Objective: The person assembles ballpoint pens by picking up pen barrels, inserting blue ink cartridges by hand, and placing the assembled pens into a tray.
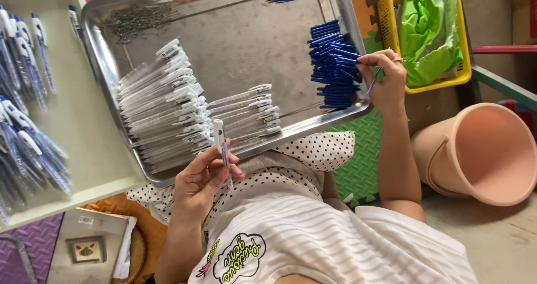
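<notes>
My left hand (202, 179) holds a clear pen barrel (220, 144) upright by the near edge of a steel tray (246, 55). My right hand (385, 78) pinches a thin blue refill (373, 83) beside a stack of blue refills (334, 65) at the tray's right edge. Rows of clear barrels with white clips (162, 105) and a smaller row (250, 115) lie in the tray. A small heap of metal springs (137, 20) sits in its far left corner.
Finished blue-and-white pens (27, 105) lie on a pale board at left. A yellow basket with green plastic bags (429, 32) stands at right, a pink bucket (482, 152) lies on its side below it. Green foam mat (358, 155) covers the floor.
</notes>
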